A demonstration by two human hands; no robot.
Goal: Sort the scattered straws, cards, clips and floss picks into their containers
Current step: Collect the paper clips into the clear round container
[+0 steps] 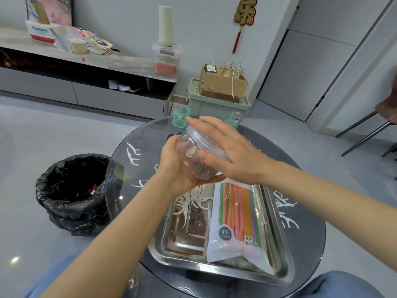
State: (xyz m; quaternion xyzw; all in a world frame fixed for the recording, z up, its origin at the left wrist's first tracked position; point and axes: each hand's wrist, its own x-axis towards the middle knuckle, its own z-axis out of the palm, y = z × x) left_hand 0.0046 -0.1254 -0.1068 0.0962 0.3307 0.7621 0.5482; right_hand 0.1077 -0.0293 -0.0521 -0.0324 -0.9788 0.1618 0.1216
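Observation:
My left hand (178,166) grips a clear plastic jar (193,153) from below, tilted, with metal clips inside. My right hand (227,151) lies over the jar's clear lid (207,138), thumb and fingers round its rim. Below them a steel tray (277,239) holds a bag of coloured straws (238,218) and a heap of white floss picks (195,198). More floss picks (133,153) lie scattered on the round glass table (120,168) at the left and at the right (285,209). A green cup (181,117) with a pick inside stands at the table's far edge.
A bin lined with a black bag (73,194) stands on the floor left of the table. Behind the table a green storage box (217,104) carries a cardboard box (223,82). Chair legs (363,134) show at the right. A second green cup (232,123) peeks out behind my right hand.

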